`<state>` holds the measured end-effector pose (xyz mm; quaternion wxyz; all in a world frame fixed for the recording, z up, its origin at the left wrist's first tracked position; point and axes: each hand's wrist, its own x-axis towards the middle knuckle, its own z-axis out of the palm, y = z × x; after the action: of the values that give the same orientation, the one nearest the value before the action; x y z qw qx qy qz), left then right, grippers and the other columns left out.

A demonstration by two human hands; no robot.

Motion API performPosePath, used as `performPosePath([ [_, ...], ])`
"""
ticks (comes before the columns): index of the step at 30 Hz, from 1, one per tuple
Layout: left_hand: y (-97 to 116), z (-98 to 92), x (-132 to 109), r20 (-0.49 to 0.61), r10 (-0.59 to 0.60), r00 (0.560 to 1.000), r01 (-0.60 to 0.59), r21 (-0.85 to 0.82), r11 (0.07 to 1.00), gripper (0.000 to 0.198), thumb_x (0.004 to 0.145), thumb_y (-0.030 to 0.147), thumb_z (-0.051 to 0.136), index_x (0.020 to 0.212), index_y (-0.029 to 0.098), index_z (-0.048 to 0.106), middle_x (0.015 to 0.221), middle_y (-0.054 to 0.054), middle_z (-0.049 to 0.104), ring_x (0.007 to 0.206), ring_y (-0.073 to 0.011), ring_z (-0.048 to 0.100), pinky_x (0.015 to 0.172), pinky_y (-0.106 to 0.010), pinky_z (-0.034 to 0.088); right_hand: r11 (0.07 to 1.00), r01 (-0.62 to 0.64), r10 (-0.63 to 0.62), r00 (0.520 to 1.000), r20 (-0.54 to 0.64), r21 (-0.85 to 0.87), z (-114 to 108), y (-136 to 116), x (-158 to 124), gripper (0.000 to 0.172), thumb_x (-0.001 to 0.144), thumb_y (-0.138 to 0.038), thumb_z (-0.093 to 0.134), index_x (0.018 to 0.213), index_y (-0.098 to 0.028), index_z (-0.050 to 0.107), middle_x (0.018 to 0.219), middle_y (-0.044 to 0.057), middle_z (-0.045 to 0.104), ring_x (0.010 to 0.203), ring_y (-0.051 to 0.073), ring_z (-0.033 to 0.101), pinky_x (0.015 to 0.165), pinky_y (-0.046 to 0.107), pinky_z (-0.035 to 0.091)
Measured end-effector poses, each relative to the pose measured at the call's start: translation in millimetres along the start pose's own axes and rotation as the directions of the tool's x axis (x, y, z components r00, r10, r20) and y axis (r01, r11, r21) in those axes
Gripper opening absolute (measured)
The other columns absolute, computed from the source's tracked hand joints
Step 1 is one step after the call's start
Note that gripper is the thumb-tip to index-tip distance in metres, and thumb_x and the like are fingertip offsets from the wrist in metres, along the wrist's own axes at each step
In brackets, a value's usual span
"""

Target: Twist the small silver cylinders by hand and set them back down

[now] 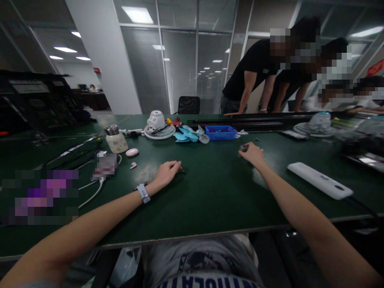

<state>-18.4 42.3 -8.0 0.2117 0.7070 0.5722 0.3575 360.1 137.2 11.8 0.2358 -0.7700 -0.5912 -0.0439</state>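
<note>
My left hand (168,175) rests low over the green table (210,200), fingers curled together. A small dark tip (183,171) pokes out by its fingertips; the rest is hidden. Farther right, my right hand (253,155) grips a small round, dark metallic piece (244,148) between thumb and fingers at table height. Beyond the hands lie light-blue fan blades (187,134), a blue plastic basket (221,133) with small parts inside, and a white fan housing (157,124) with its round grille. A tiny dark bit (258,139) lies behind my right hand.
A white power strip (319,180) sits at right, its cord running off the table. At left are a patterned bottle (116,140), a pink case (132,152), an earbud (133,165) and cables. Black rails (249,122) lie at the back; people lean over the far side.
</note>
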Motion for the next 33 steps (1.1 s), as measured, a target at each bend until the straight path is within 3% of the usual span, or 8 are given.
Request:
performPosePath([
  [3,1.9,-0.5,-0.2,-0.033,-0.046,0.998,0.047,0.011,0.999,0.043,0.084,0.046,0.039,0.073,0.018,0.070,0.070,-0.004,0.067,0.069,-0.0208,0.059,0.062,-0.030,0.040,0.995,0.086,-0.092,0.989,-0.118,-0.052,-10.1,-21.6,-17.8,0.056,0.081,-0.035,0.062,0.130,-0.012,0.049,0.121,0.021,0.057,0.102,0.032,0.062,0.082,0.042,0.048],
  [6,3.7,-1.2,-0.6,-0.066,-0.088,0.994,0.087,-0.019,0.996,0.040,0.080,0.039,0.039,0.076,0.017,0.071,0.075,-0.006,0.068,0.073,-0.0218,0.060,0.064,-0.031,0.042,0.925,0.379,-0.365,0.910,-0.194,0.037,-15.6,-61.2,-52.5,0.048,0.088,-0.032,0.054,0.133,-0.015,0.050,0.128,0.020,0.053,0.106,0.031,0.059,0.086,0.043,0.047],
  [9,3.6,-1.4,-0.6,-0.070,-0.098,0.993,0.096,-0.035,0.995,0.039,0.078,0.038,0.039,0.077,0.016,0.071,0.080,-0.007,0.069,0.079,-0.0232,0.061,0.068,-0.032,0.044,0.619,0.747,-0.749,0.654,-0.103,0.244,-9.0,-104.2,-96.8,0.043,0.092,-0.036,0.050,0.132,-0.023,0.055,0.131,0.012,0.057,0.115,0.028,0.054,0.094,0.044,0.042],
  [12,1.8,-0.6,0.0,-0.084,-0.057,0.995,0.054,-0.035,0.998,0.037,0.079,0.037,0.037,0.076,0.017,0.068,0.085,-0.007,0.069,0.083,-0.0227,0.061,0.074,-0.032,0.045,0.353,0.854,-0.920,0.392,-0.026,0.381,5.1,-132.6,-129.4,0.044,0.093,-0.034,0.050,0.136,-0.029,0.052,0.143,0.006,0.050,0.126,0.027,0.046,0.102,0.048,0.035],
  [16,-0.6,1.3,0.9,-0.105,-0.034,0.994,0.031,-0.033,0.999,0.032,0.080,0.036,0.038,0.064,0.019,0.060,0.077,-0.005,0.067,0.079,-0.0215,0.060,0.073,-0.031,0.044,0.283,0.823,-0.952,0.305,0.037,0.492,19.2,-141.2,-138.2,0.036,0.094,-0.026,0.049,0.129,-0.027,0.061,0.137,0.005,0.057,0.130,0.024,0.045,0.103,0.046,0.034],
  [23,-2.1,2.5,2.2,-0.107,-0.038,0.994,0.039,0.007,0.999,0.032,0.080,0.037,0.040,0.057,0.020,0.053,0.065,-0.002,0.060,0.069,-0.0196,0.057,0.065,-0.030,0.039,0.353,0.820,-0.924,0.380,0.031,0.450,19.7,-126.0,-116.0,0.035,0.086,-0.008,0.053,0.110,-0.026,0.072,0.104,0.004,0.073,0.099,0.021,0.064,0.090,0.039,0.044],
  [29,-2.1,2.1,1.7,-0.098,-0.052,0.994,0.049,-0.025,0.998,0.036,0.083,0.042,0.040,0.055,0.021,0.048,0.074,-0.004,0.066,0.074,-0.0198,0.060,0.066,-0.030,0.039,0.669,0.666,-0.637,0.743,-0.207,0.330,-12.4,-61.2,-42.1,0.034,0.087,-0.013,0.051,0.113,-0.026,0.071,0.109,0.004,0.072,0.101,0.024,0.065,0.093,0.040,0.047],
  [33,-0.8,2.5,1.4,-0.117,-0.056,0.992,0.055,-0.011,0.998,0.038,0.083,0.045,0.041,0.056,0.021,0.049,0.072,-0.004,0.066,0.071,-0.0199,0.059,0.065,-0.030,0.039,0.848,0.479,-0.396,0.857,-0.329,0.227,-27.6,-3.9,7.0,0.038,0.087,-0.014,0.049,0.119,-0.020,0.067,0.108,0.009,0.071,0.103,0.027,0.065,0.094,0.041,0.048],
])
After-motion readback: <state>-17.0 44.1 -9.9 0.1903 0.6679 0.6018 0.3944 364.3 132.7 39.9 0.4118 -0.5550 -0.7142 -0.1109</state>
